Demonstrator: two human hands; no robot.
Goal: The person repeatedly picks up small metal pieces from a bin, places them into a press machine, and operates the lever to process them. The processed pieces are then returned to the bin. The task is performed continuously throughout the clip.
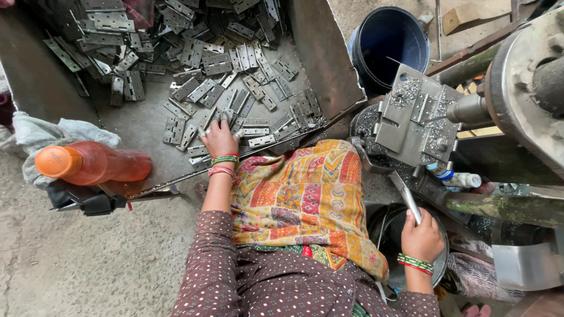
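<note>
My left hand reaches into a grey metal tray and rests on a heap of flat metal hinge plates, fingers curled over a few of them. Whether it grips one I cannot tell. My right hand is closed around a metal lever handle that rises toward a drilling fixture covered in metal shavings. A hinge plate sits clamped in that fixture, facing a drill spindle. Both wrists wear green and red bangles. A patterned cloth covers my lap.
An orange plastic bottle lies on a rag at the left. A dark blue bucket stands behind the fixture. The machine's large metal body fills the right side. A dark round container sits beneath my right hand.
</note>
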